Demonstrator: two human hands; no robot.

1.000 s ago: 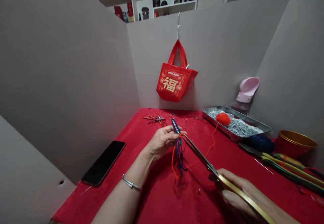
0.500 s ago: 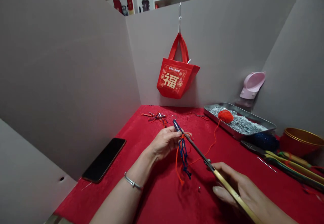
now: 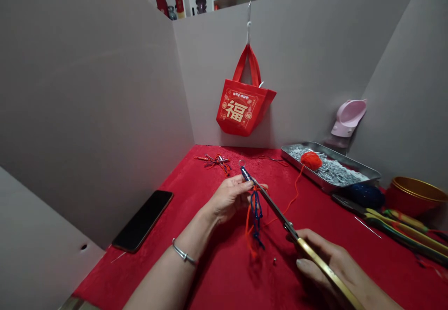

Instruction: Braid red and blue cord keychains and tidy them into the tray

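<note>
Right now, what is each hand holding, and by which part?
The left hand pinches a blue braided keychain by its braid, below the ring. The right hand grips scissors by their gold handles.

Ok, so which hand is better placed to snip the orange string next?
Right, probably. The right hand holds the long scissors, their blades at the orange cord, while the left hand is pinching the blue braided keychain.
</note>
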